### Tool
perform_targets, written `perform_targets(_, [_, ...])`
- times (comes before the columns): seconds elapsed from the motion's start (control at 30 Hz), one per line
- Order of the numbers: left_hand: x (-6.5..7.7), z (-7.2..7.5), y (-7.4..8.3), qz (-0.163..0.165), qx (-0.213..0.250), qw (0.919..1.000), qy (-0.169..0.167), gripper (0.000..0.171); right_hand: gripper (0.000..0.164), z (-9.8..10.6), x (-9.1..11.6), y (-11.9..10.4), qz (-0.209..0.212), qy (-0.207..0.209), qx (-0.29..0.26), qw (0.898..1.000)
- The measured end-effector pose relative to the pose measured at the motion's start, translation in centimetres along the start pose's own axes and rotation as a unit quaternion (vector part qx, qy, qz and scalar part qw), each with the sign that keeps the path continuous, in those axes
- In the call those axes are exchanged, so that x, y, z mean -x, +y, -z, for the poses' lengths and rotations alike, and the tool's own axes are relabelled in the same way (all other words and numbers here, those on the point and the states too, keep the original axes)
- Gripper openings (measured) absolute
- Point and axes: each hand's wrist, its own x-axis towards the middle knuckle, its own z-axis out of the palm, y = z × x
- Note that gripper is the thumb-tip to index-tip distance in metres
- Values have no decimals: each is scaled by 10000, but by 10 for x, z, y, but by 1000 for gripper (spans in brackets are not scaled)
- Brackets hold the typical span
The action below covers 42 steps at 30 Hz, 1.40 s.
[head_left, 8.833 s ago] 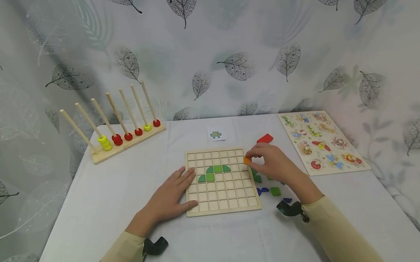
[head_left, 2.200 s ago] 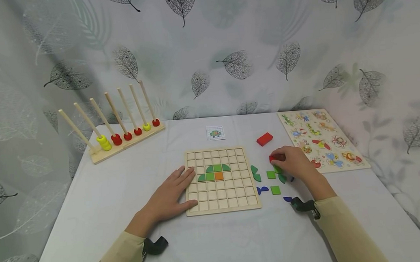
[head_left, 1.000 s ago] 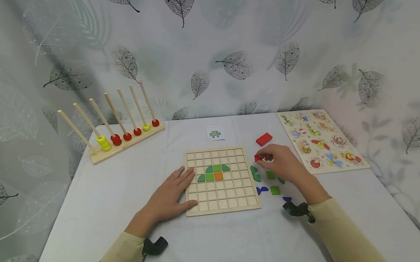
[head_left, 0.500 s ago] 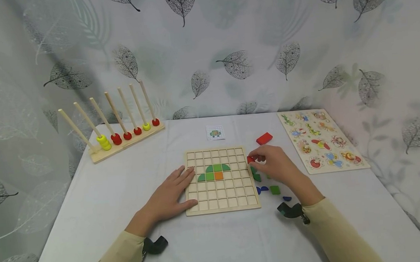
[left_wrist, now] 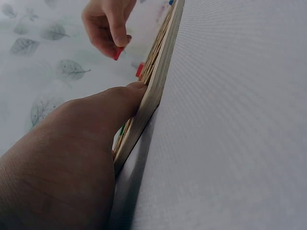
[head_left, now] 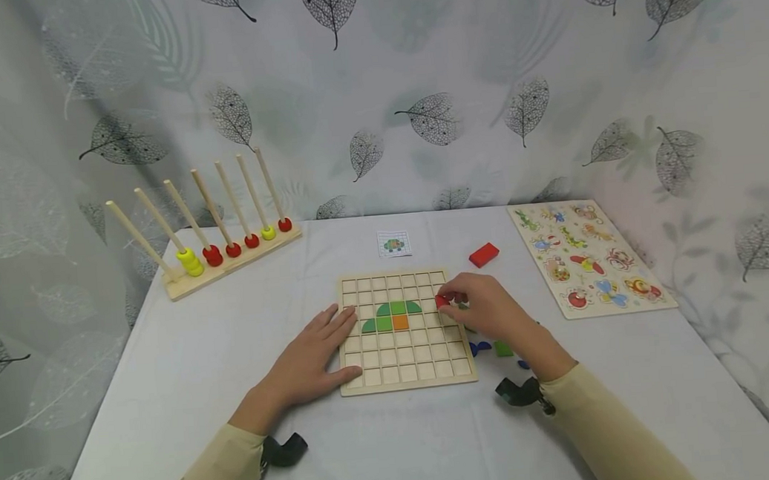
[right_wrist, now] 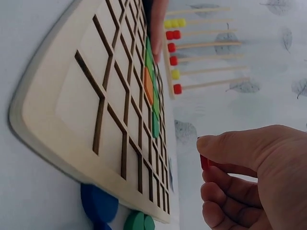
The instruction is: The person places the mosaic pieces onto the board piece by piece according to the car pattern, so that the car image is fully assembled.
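The right hand (head_left: 486, 303) pinches a small red wooden piece (head_left: 442, 301) between thumb and fingers, over the right-hand columns of a square, pale wooden grid board (head_left: 410, 387) and raised off its surface. The board's right edge passes beneath the hand; leftward of the grip, bare cells separate it from the filled ones. White cloth (head_left: 386, 448) spreads on the near side of the grip, past the board's front edge. Across the board from the grip, the left hand (head_left: 315, 356) rests with fingers spread and straight, its fingertips and thumb on the left edge.

The red piece shows a flat, smooth side, but the fingers cover most of it, so I can't tell its full outline.

Left of the grip sit glossy bright-green square tiles (head_left: 398, 307), darker green quarter-round tiles (head_left: 368, 326) and one orange square tile (head_left: 400, 322), divided by thin wooden ribs. Below the grip, just beside the board, lie rounded blue pieces (head_left: 480, 347). Beyond it are a solid red block (head_left: 484, 254) and a gridded paper card (head_left: 394, 244); well to its right, a flat wooden animal puzzle (head_left: 590, 259).
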Motion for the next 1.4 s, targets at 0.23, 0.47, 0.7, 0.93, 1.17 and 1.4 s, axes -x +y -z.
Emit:
perform_targets(0.23, [0,0,1,24,-23,10000,-17,94,25,-8,-4,-9,95,-33,-18,9999])
perform_targets(0.47, [-1,-1,0,22,-55,10000,-6,93,24,-17,-6,-13,69,-135,-119,9998])
perform_targets(0.7, [0,0,1,-1,-31,10000,9,93,21,-24,-10,-17,89,-246,-173,9995])
perform_targets(0.93, [0,0,0,11,-13,10000,8,93,16,-33,-12,-21,21,-361,-198,9992])
perform_targets(1.17, [0,-1,0,-32,-10,10000,33,94,17,-39,-13,-22,71,-440,-158,9989])
perform_targets(1.4, [0,0,1,-96,-12,9999,95,93,18,-43,-13,-22,97,-473,-170,9987])
